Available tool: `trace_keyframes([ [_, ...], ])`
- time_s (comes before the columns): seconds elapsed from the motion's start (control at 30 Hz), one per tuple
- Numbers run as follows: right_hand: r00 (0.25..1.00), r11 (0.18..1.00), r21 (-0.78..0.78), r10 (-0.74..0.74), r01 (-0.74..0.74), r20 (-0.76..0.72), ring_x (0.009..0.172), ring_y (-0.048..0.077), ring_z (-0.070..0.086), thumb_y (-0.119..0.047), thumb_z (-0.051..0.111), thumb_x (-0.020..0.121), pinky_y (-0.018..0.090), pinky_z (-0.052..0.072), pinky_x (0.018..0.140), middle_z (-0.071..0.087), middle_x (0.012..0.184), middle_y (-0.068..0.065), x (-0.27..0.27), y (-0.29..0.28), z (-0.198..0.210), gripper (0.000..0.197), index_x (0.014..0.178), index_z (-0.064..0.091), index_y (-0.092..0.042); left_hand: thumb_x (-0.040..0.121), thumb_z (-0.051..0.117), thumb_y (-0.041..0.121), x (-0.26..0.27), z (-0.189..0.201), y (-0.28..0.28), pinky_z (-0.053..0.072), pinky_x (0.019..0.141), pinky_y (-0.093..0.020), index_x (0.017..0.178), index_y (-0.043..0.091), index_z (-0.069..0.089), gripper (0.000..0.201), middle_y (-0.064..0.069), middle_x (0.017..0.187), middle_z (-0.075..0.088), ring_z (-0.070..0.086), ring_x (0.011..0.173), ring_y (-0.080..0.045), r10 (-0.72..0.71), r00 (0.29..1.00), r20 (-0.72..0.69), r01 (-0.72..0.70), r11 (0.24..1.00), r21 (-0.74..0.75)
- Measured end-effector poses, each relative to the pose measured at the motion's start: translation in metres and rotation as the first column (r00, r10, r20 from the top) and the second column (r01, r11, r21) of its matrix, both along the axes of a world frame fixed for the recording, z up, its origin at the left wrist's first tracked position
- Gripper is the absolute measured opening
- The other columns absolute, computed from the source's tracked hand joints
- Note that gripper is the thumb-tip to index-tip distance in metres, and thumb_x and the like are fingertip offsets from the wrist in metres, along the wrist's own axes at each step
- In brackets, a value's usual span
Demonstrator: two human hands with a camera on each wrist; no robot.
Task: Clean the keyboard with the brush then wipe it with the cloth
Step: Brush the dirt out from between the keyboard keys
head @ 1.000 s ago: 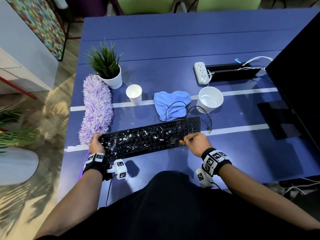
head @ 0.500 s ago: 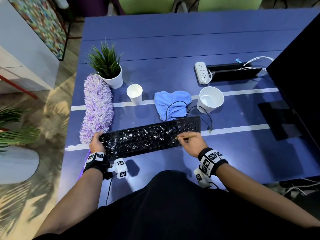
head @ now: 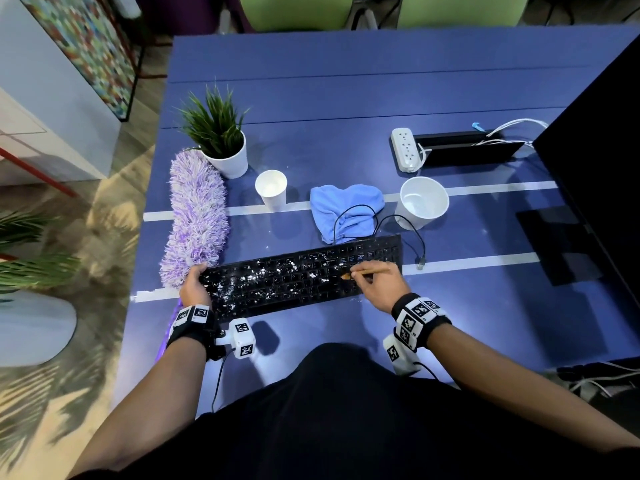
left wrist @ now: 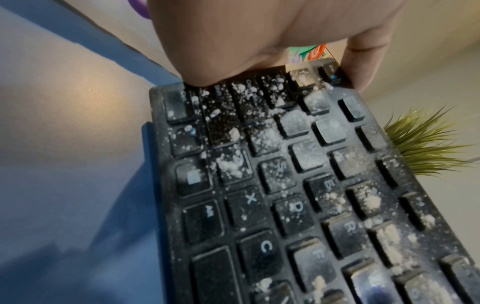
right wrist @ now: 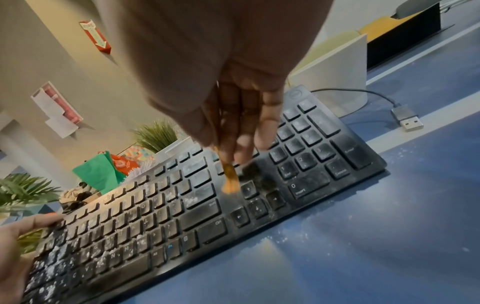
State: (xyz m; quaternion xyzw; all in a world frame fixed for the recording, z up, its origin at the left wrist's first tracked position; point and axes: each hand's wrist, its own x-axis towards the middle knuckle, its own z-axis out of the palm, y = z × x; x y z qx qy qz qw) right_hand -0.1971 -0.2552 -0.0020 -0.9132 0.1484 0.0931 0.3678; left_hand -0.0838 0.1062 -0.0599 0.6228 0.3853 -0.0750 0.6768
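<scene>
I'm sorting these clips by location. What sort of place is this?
Probably an office or shared workspace: a blue desk carries a keyboard, a power strip beside a cable slot, a dark monitor at the right, and green chairs stand behind it.

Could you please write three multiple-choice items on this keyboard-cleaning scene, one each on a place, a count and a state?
1. Where does the blue cloth lie?
A. behind the keyboard
B. under the keyboard
C. in a cup

2. How many white cups stand on the table?
A. one
B. two
C. four

3. What is the right hand doing?
A. resting open
B. wiping with cloth
C. holding a thin brush

Answers: A, the cloth sits beyond the keyboard's far edge; B, a small cup and a larger cup; C, fingers pinch the brush over the keys.
</scene>
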Motion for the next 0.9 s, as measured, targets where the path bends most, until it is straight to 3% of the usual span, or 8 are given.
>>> trace_keyframes([
  [0.1,0.990,0.999,-0.017,0.034,-0.036,-0.140,0.091,0.012,0.067,-0.034,0.050,0.089,0.027,0.052,0.088,0.071,0.098,-0.009,-0.005,-0.003,-0.004,0.027,0.083,0.072,-0.021,0.052,0.067,0.052,-0.002,0.008,-0.004,0.054,0.087,-0.050,0.068,0.030,0.077,0.029,-0.007,0.082,0.067,0.062,0.080,-0.026,-0.012,1.000,-0.014,0.012,1.000,0.012],
  [0.27,0.996,0.999,-0.025,-0.047,0.045,-0.070,0.088,0.011,0.067,-0.032,0.056,0.090,0.027,0.054,0.085,0.071,0.100,-0.009,-0.007,-0.005,-0.001,0.022,0.088,0.073,-0.020,0.054,0.065,0.054,-0.003,0.007,-0.003,0.053,0.080,-0.045,0.073,0.033,0.077,0.031,-0.008,0.085,0.066,0.062,0.082,-0.027,-0.039,0.999,-0.016,0.040,0.999,0.020],
  [0.4,0.995,0.995,-0.025,-0.096,0.095,-0.038,0.084,0.009,0.065,-0.027,0.057,0.091,0.022,0.053,0.082,0.069,0.097,-0.009,-0.011,-0.013,0.005,0.020,0.091,0.074,-0.016,0.059,0.068,0.053,0.002,-0.016,0.008,0.054,0.090,-0.053,0.078,0.031,0.078,0.031,-0.006,0.087,0.069,0.064,0.084,-0.026,-0.043,0.999,-0.009,0.043,0.999,0.023],
  [0.5,0.992,0.999,-0.041,0.015,-0.021,-0.122,0.089,0.011,0.066,-0.033,0.053,0.092,0.026,0.054,0.084,0.070,0.098,-0.011,-0.016,-0.015,0.002,0.023,0.089,0.073,-0.022,0.060,0.068,0.054,0.007,-0.034,0.018,0.051,0.096,-0.058,0.080,0.032,0.078,0.032,-0.006,0.088,0.068,0.063,0.086,-0.027,-0.043,0.999,-0.011,0.043,0.999,0.005],
  [0.6,0.992,0.992,-0.031,-0.119,0.118,-0.031,0.084,0.011,0.066,-0.032,0.058,0.090,0.028,0.056,0.079,0.070,0.096,-0.011,-0.018,-0.019,0.003,0.016,0.088,0.073,-0.024,0.058,0.066,0.055,0.004,-0.016,0.008,0.053,0.091,-0.054,0.079,0.033,0.077,0.033,-0.007,0.087,0.067,0.062,0.083,-0.026,-0.050,0.998,-0.030,0.051,0.999,0.012],
  [0.7,0.989,0.999,-0.016,0.033,-0.036,-0.147,0.093,0.010,0.065,-0.030,0.055,0.093,0.028,0.053,0.089,0.071,0.102,-0.008,-0.016,-0.016,0.010,0.023,0.092,0.075,-0.017,0.059,0.064,0.053,0.002,-0.008,0.004,0.053,0.090,-0.052,0.078,0.033,0.077,0.030,-0.007,0.087,0.067,0.062,0.083,-0.025,-0.051,0.999,-0.011,0.051,0.998,0.027],
  [0.83,0.988,0.987,-0.073,-0.146,0.142,-0.056,0.082,0.014,0.068,-0.028,0.056,0.090,0.030,0.057,0.077,0.071,0.094,-0.007,-0.016,-0.020,0.008,0.019,0.080,0.071,-0.024,0.061,0.065,0.052,0.005,-0.021,0.008,0.054,0.092,-0.053,0.082,0.030,0.078,0.032,-0.007,0.091,0.069,0.067,0.093,-0.034,-0.035,0.999,-0.013,0.036,0.999,0.013],
  [0.9,0.980,0.991,-0.110,-0.098,0.079,-0.173,0.081,0.018,0.069,-0.030,0.049,0.087,0.031,0.057,0.076,0.072,0.085,-0.004,-0.017,-0.022,0.007,0.027,0.066,0.065,-0.024,0.066,0.065,0.050,-0.002,0.002,-0.003,0.055,0.091,-0.048,0.085,0.027,0.076,0.032,-0.007,0.095,0.068,0.066,0.101,-0.040,-0.021,1.000,-0.003,0.022,1.000,0.005],
])
